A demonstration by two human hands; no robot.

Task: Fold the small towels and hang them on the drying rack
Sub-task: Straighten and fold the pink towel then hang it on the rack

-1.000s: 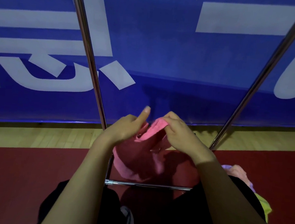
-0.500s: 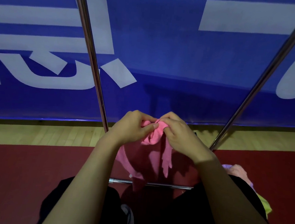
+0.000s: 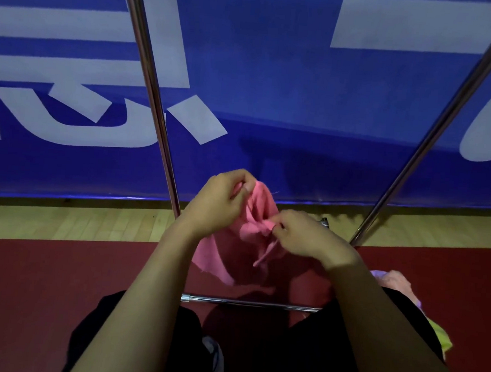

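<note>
The left hand (image 3: 219,201) and right hand (image 3: 307,237), pinching the pink towel (image 3: 262,204) together half a second ago, have drawn apart, starting to spread it for folding.

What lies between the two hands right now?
In the head view, only the pink towel spans from the left hand to the right hand; both pinch it.
</note>
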